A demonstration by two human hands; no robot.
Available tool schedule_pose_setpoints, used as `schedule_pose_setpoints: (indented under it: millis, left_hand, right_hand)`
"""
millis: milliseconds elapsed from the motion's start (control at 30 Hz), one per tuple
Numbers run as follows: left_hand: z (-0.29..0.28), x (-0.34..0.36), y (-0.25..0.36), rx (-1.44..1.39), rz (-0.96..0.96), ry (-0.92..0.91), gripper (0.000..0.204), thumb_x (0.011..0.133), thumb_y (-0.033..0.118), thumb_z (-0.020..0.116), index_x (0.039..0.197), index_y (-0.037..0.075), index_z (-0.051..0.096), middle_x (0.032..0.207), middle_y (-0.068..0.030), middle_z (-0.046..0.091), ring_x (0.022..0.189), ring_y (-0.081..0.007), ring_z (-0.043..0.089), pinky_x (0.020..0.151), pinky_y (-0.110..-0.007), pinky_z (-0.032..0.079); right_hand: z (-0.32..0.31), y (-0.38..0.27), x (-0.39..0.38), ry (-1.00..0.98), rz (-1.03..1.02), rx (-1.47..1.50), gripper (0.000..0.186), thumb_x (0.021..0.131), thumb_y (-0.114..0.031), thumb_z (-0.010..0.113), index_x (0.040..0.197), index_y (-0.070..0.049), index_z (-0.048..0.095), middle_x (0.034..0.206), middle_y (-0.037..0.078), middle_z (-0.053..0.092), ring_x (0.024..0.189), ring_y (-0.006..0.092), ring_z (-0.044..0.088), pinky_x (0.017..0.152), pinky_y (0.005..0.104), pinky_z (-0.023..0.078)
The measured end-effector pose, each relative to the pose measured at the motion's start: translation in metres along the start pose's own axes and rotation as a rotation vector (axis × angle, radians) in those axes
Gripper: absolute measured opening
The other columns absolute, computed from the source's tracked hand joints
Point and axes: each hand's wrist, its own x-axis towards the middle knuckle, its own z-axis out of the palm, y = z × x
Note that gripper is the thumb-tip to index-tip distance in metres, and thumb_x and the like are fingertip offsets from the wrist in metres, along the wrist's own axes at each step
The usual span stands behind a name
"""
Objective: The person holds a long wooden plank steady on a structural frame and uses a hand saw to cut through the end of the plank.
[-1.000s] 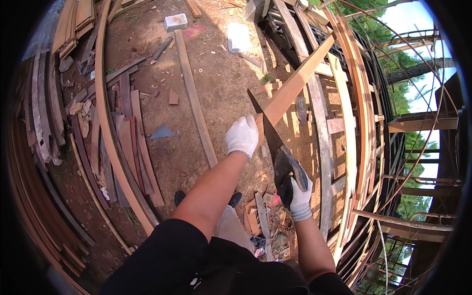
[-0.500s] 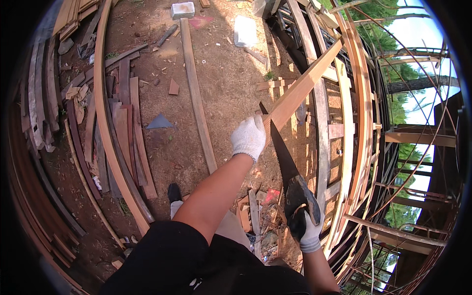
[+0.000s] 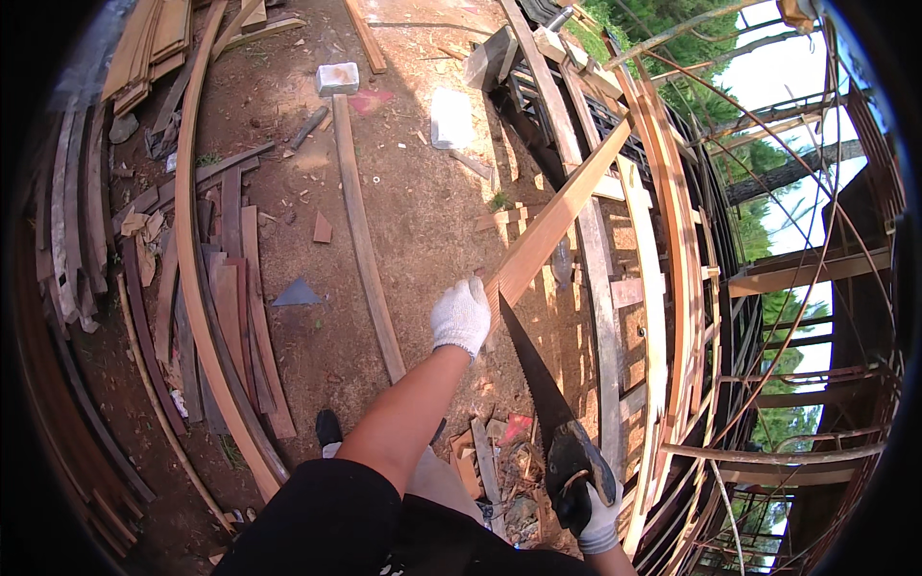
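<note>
My left hand (image 3: 462, 315), in a white knit glove, grips the near end of a reddish-brown wooden board (image 3: 557, 217). The board slants away to the right, its far part over the stacked timber. In my right hand (image 3: 601, 518), also gloved, is the dark handle of a handsaw (image 3: 534, 371). The saw's tapered blade points up and left, its tip at the board's edge just right of my left hand. Teeth show along the blade's left side. My right fingers are partly hidden behind the handle.
Long planks (image 3: 677, 240) lie along the right on a rack. A narrow plank (image 3: 357, 230) rests on the dirt ahead, a pale block (image 3: 337, 79) at its far end. Scrap boards (image 3: 230, 307) are piled at left, and offcuts (image 3: 490, 461) lie by my feet.
The saw has drawn back toward me, so its tip no longer sticks out beyond the board. My view has shifted, moving the scene down and left. Both hands keep their grips.
</note>
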Motion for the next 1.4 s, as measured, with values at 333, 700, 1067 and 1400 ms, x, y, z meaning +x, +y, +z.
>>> schedule_pose_setpoints:
  millis: [333,700,1067,1400]
  left_hand:
    - [0.003,0.001,-0.009,0.005,-0.073,0.008,0.045,0.106,0.034,0.031,0.103,0.005,0.065,0.106,-0.0230,0.069,0.101,-0.0437,0.066,0.090,-0.054,0.052]
    - [0.022,-0.006,-0.002,0.008,0.040,0.007,0.038,0.106,0.029,0.034,0.105,0.005,0.064,0.105,-0.0230,0.069,0.099,-0.0440,0.067,0.089,-0.054,0.052]
    - [0.002,-0.003,-0.004,0.011,0.031,0.023,0.042,0.106,0.032,0.032,0.109,0.004,0.064,0.113,-0.0238,0.068,0.104,-0.0451,0.065,0.092,-0.055,0.051]
    - [0.007,-0.002,-0.003,-0.034,-0.019,0.006,0.049,0.107,0.035,0.030,0.108,0.003,0.068,0.108,-0.0263,0.069,0.104,-0.0463,0.065,0.095,-0.055,0.049]
  right_hand:
    - [0.033,0.118,0.216,0.082,-0.349,-0.272,0.020,0.089,-0.005,0.069,0.108,-0.001,0.068,0.093,0.004,0.070,0.077,0.0150,0.066,0.066,0.0311,0.054]
    - [0.026,0.082,0.230,-0.029,-0.013,0.085,0.010,0.091,-0.002,0.063,0.094,-0.011,0.066,0.068,-0.002,0.057,0.057,0.0117,0.057,0.049,0.0285,0.045]
    - [-0.050,0.036,0.001,-0.071,-0.049,-0.393,0.050,0.098,-0.004,0.053,0.147,0.003,0.047,0.145,0.018,0.055,0.130,0.0276,0.058,0.113,0.0402,0.046]
    - [0.046,0.098,0.239,0.094,-0.104,-0.193,0.043,0.086,-0.008,0.077,0.126,0.004,0.063,0.117,0.012,0.070,0.104,0.0185,0.066,0.094,0.0311,0.052]
